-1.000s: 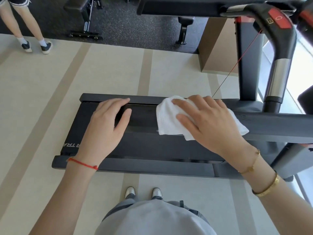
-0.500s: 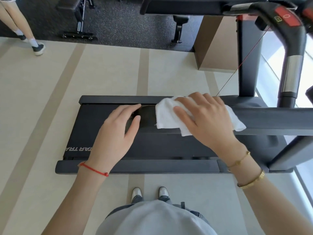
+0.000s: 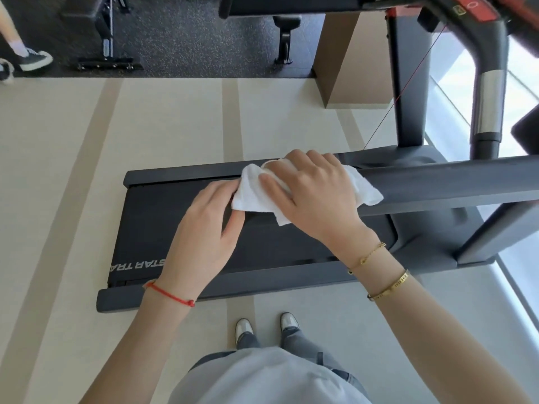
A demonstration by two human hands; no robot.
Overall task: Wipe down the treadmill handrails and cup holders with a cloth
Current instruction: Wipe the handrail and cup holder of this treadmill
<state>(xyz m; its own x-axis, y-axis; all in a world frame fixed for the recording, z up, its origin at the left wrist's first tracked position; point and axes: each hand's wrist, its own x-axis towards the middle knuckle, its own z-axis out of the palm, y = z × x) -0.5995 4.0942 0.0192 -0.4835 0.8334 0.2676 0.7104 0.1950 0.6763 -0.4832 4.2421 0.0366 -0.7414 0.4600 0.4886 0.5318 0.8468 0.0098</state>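
Nearest: my grey shirt front and two pale shoes (image 3: 267, 328) on the striped cream floor (image 3: 58, 199), toes just short of the treadmill.

Left hand (image 3: 204, 225): red cord at the wrist. It lies on the free end of the near handrail (image 3: 437, 188), fingers loosely bent toward the cloth's left edge. Thumb tip sits at the cloth's lower left corner. Whether it pinches the fabric or only touches it, I cannot tell.

Right hand (image 3: 315, 199): two gold bracelets at the wrist. Fingers spread and curved over the cloth, pressing it onto the rail, thumb along its near side. The bunched top fold shows between my fingers.

Cloth (image 3: 253, 196): small, white, terry-like. Draped over the handrail near its free end, one corner hanging off the near side, another sticking out to the right of my hand. Judged soft, light and limp; it would crumple and creep if pushed flat-handed. Best hold, I judge: gather it in the palm and wrap it round the bar, so that it grips both faces.

Handrail: dark grey, matte, broad, rigid; likely low slip under dry cotton.

Below: black belt deck (image 3: 175, 252), lettering partly readable.

Farther: upright post (image 3: 408, 83), curved grip with chrome band (image 3: 488, 103), red patch above it. No cup holder is in view.

Farthest: bench frames on dark speckled flooring, a bystander's shoe (image 3: 35, 61).
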